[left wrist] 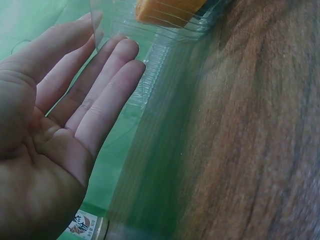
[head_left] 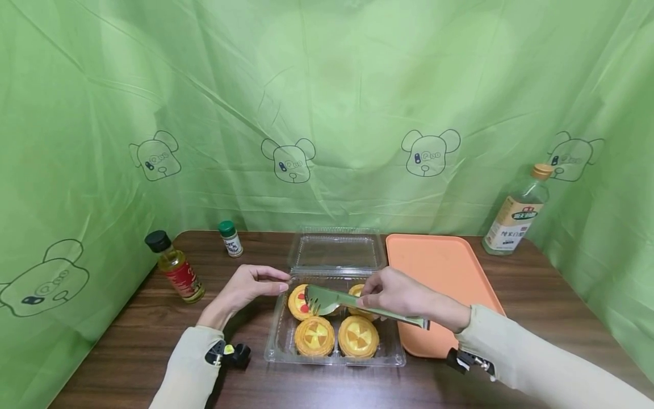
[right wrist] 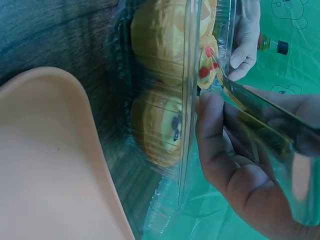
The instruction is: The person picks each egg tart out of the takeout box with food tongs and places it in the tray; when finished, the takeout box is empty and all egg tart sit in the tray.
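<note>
- A curtained recording booth, seemingly, is surrounding the wooden table (head_left: pixel 439 389);
- green cloth (head_left: pixel 352 62), bearing printed bear faces (head_left: pixel 291 163), is hanging behind the table and at its left and right;
- a black wrist camera (head_left: pixel 238 357) is sitting on each sleeve (head_left: pixel 190 363), above the table

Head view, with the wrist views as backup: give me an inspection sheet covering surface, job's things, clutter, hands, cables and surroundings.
Surface: dark wood-grain table.
Job's things: green tongs; four tarts visible in a clear container, its lid open.
Clutter: orange tray beside the container; black-capped bottle, green-capped shaker and gold-capped bottle, all standing.
Hands: left hand at the container's rim; right hand grips the tongs above the tarts.
Cables: nothing seen.
Surroundings: green curtain printed with bear-like faces.
</note>
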`<state>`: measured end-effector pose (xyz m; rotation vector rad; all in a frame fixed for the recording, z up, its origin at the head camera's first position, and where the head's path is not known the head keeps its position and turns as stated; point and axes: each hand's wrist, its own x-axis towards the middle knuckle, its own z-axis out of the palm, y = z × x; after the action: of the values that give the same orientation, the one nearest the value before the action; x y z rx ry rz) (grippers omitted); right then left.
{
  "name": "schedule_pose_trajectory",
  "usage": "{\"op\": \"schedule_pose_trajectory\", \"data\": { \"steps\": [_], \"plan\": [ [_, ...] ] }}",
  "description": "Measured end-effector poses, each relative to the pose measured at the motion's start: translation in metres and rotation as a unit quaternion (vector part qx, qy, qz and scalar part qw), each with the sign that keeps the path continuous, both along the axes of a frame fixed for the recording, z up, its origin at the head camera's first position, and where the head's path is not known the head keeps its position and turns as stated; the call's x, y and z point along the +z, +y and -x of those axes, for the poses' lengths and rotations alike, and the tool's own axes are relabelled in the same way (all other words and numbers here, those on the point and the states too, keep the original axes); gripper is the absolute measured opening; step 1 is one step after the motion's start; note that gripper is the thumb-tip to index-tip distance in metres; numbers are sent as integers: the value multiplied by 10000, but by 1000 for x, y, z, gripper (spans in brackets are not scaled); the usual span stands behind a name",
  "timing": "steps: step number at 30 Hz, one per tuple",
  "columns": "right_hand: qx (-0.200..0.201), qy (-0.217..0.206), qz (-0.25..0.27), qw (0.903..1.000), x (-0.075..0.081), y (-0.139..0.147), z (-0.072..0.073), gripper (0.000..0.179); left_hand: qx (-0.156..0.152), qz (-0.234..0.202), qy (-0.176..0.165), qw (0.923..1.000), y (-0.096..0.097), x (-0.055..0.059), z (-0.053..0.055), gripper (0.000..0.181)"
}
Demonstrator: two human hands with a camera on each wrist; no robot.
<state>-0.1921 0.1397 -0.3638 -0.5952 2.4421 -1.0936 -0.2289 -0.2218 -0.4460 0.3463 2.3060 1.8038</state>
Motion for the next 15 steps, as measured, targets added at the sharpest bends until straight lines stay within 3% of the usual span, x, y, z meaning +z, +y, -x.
{"op": "schedule_pose_trajectory", "data": {
  "steps": [15],
  "plan": [
    [-9, 19, 249, 9997, 4, 18, -1, 13, -63, -197, -54, 9998, 0, -2, 1, 32]
  ]
}}
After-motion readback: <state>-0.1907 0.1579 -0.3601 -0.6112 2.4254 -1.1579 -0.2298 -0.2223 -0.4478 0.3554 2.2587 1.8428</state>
